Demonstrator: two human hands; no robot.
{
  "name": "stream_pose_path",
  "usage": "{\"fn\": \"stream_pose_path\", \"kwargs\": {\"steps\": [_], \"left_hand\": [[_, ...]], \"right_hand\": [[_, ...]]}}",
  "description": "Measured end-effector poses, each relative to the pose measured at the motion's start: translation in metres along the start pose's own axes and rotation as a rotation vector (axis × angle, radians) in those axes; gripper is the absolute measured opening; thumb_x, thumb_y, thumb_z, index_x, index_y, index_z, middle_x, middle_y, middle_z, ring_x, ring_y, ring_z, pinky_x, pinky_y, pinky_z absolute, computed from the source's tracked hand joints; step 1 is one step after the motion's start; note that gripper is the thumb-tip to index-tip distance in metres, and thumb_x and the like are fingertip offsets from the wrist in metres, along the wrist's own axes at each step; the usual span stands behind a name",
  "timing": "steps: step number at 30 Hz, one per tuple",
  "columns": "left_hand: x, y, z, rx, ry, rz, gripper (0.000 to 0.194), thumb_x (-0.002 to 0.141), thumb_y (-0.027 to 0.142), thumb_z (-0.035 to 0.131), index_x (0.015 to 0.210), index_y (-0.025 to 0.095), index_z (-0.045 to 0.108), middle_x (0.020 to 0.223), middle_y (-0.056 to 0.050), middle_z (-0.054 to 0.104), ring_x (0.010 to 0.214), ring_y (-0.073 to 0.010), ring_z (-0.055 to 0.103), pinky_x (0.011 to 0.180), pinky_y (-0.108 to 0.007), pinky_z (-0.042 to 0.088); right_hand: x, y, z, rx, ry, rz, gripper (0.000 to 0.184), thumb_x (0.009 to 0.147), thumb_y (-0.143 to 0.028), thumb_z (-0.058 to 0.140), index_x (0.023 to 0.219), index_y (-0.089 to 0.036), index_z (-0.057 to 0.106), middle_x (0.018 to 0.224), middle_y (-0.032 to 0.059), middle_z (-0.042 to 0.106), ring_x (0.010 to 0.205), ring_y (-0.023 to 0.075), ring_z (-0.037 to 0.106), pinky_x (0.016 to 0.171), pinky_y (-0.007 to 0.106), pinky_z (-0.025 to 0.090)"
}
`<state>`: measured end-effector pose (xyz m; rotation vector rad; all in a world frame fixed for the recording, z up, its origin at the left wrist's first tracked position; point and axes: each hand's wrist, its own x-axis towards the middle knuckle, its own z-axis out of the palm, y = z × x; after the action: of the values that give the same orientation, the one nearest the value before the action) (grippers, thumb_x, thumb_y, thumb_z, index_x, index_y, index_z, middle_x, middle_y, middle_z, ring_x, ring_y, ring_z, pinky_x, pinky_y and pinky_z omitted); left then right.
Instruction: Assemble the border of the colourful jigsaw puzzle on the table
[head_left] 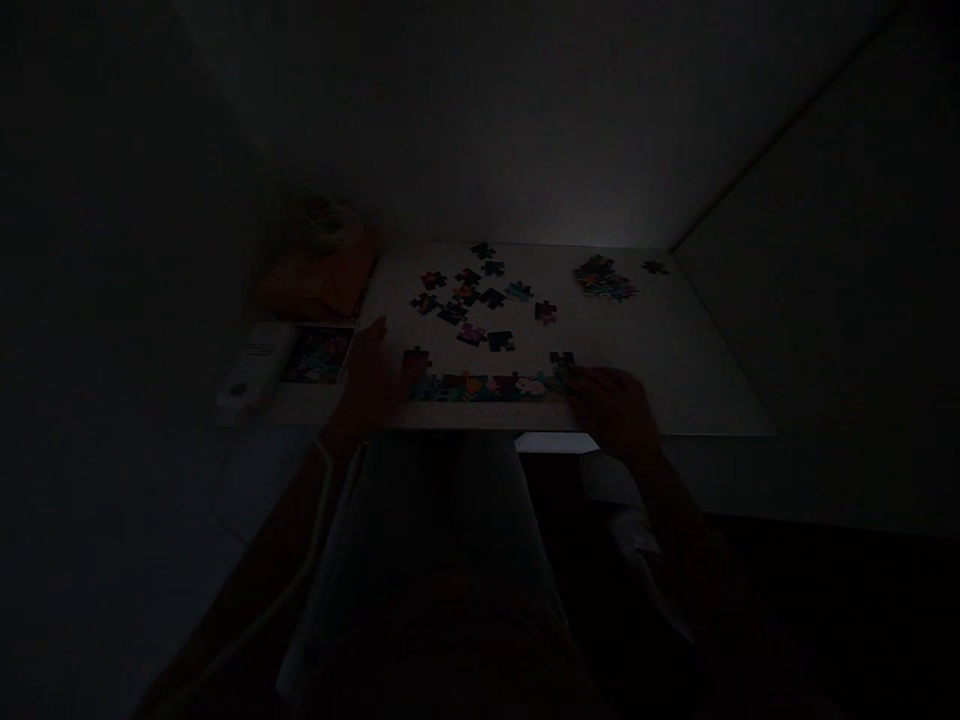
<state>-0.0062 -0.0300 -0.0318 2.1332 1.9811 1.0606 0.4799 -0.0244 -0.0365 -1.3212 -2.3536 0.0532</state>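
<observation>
The room is very dim. Along the near edge of a white board (645, 375) runs a joined strip of colourful jigsaw pieces (487, 387). My right hand (611, 410) rests on the strip's right end, next to a dark piece (562, 359) standing up from it. My left hand (367, 378) lies just left of the strip, close to another dark piece (415, 362). The darkness hides whether either hand holds anything. Several loose pieces (469, 298) are scattered across the middle of the board, and a small heap of pieces (604, 278) lies at the far right.
Left of the board lie a picture card (318, 355), a white box or tube (255, 370) and an orange pouch (319, 275). A single piece (655, 267) sits in the far right corner. Walls close in the board's far side and right side.
</observation>
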Motion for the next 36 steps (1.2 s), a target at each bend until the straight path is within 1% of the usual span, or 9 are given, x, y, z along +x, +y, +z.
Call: {"fn": "stream_pose_path", "kwargs": {"steps": [6,10,16,21,25,28,31,34,36], "left_hand": [[0.071,0.031,0.026,0.086,-0.236,-0.102,0.093,0.107,0.062,0.088,0.181,0.016,0.055,0.175,-0.030,0.057,0.164,-0.0520,0.055,0.135,-0.071,0.045],[0.101,0.049,0.036,0.092,-0.396,0.093,0.076,0.103,0.061,0.097,0.167,0.026,0.077,0.180,-0.025,0.056,0.170,-0.0518,0.049,0.142,-0.073,0.034],[0.143,0.045,0.043,-0.001,-0.526,0.236,0.043,0.099,0.053,0.103,0.135,0.030,0.094,0.176,-0.017,0.064,0.174,-0.0483,0.047,0.143,-0.072,0.033],[0.156,0.033,0.049,-0.056,-0.557,0.247,0.044,0.097,0.050,0.104,0.131,0.024,0.091,0.168,-0.018,0.072,0.164,-0.0473,0.058,0.141,-0.071,0.034],[0.152,0.025,0.050,-0.106,-0.505,0.237,0.045,0.098,0.051,0.101,0.125,0.021,0.084,0.142,-0.016,0.084,0.144,-0.0434,0.071,0.138,-0.069,0.033],[0.151,0.022,0.048,-0.201,-0.488,0.214,0.039,0.100,0.050,0.096,0.122,0.022,0.079,0.127,-0.012,0.087,0.129,-0.0379,0.078,0.134,-0.063,0.040],[0.152,0.021,0.043,-0.359,-0.444,0.161,0.035,0.105,0.053,0.091,0.115,0.023,0.076,0.115,-0.009,0.087,0.110,-0.0302,0.081,0.110,-0.046,0.057],[0.153,0.020,0.037,-0.479,-0.344,0.120,0.025,0.110,0.046,0.084,0.115,0.023,0.077,0.115,-0.009,0.087,0.106,-0.0262,0.081,0.098,-0.039,0.060],[0.154,0.018,0.034,-0.521,-0.283,0.074,0.020,0.112,0.042,0.083,0.114,0.023,0.078,0.114,-0.009,0.087,0.104,-0.0254,0.082,0.097,-0.039,0.063]], "right_hand": [[0.000,-0.003,-0.001,0.018,0.009,0.021,0.039,0.120,-0.047,0.061,0.153,-0.047,0.081,0.167,0.0049,0.082,0.149,0.0482,0.074,0.121,0.078,0.060],[0.001,-0.005,-0.002,0.016,0.006,0.023,0.039,0.119,-0.047,0.065,0.154,-0.041,0.082,0.169,0.0107,0.080,0.150,0.0490,0.073,0.122,0.078,0.060],[0.003,-0.007,-0.006,0.056,0.089,0.147,0.034,0.119,-0.054,0.067,0.145,-0.040,0.083,0.149,0.0125,0.090,0.137,0.0469,0.081,0.116,0.073,0.062],[0.025,0.004,-0.014,0.170,0.237,0.224,0.031,0.112,-0.057,0.071,0.123,-0.032,0.087,0.122,0.0157,0.093,0.117,0.0441,0.086,0.107,0.069,0.066],[0.081,0.004,-0.014,0.248,0.014,0.068,0.030,0.112,-0.055,0.077,0.128,-0.032,0.090,0.119,0.0114,0.090,0.108,0.0370,0.086,0.102,0.061,0.069],[0.133,-0.001,-0.002,0.329,-0.128,-0.077,0.043,0.107,-0.056,0.088,0.144,-0.034,0.088,0.145,0.0143,0.084,0.131,0.0403,0.083,0.111,0.064,0.068],[0.175,-0.003,0.014,0.361,-0.258,-0.159,0.047,0.101,-0.058,0.096,0.142,-0.035,0.090,0.153,0.0150,0.080,0.143,0.0427,0.078,0.125,0.068,0.062],[0.202,0.000,0.025,0.424,-0.363,-0.171,0.038,0.098,-0.061,0.098,0.124,-0.035,0.092,0.143,0.0119,0.084,0.137,0.0406,0.081,0.125,0.066,0.061],[0.211,0.004,0.027,0.485,-0.403,-0.111,0.041,0.092,-0.065,0.102,0.115,-0.033,0.090,0.126,0.0095,0.087,0.120,0.0380,0.084,0.111,0.061,0.067]]}}
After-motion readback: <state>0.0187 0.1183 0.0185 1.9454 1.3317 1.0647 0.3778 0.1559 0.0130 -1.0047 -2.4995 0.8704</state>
